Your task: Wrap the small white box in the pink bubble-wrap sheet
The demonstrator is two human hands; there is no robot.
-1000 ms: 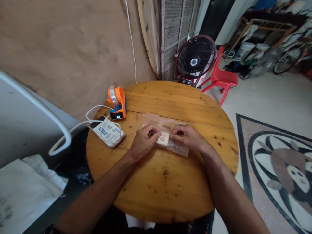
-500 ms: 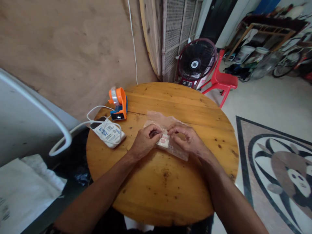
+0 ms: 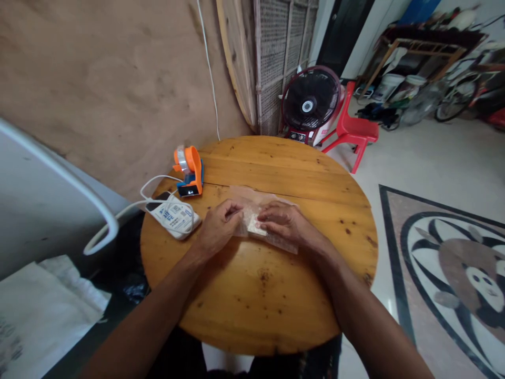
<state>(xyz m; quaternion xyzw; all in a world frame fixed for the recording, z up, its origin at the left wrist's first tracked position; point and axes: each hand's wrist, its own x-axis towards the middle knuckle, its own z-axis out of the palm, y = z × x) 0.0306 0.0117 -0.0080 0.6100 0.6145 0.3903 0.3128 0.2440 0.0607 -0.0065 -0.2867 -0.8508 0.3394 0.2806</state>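
A small pale block (image 3: 254, 225) lies on a sheet of clear bubble wrap (image 3: 246, 196) near the middle of the round wooden table (image 3: 262, 310). My left hand (image 3: 218, 226) is at the block's left, thumb and fingers pinched on the wrap's left edge. From the right, my right hand (image 3: 290, 223) reaches over the wrap, with its thumb and fingers closed at the block's right side and partly covering it. The block's printed face is blurred.
An orange and blue tape dispenser (image 3: 190, 171) stands at the table's back left. Beside it lies a white printed device (image 3: 176, 217) with a looped white cable (image 3: 138, 202). Beyond the table are a floor fan (image 3: 310, 100) and a red plastic chair (image 3: 355, 126).
My left hand has shifted left from the block onto the wrap's edge. My right hand's fingers have come down over the block. The camera view has shifted slightly.
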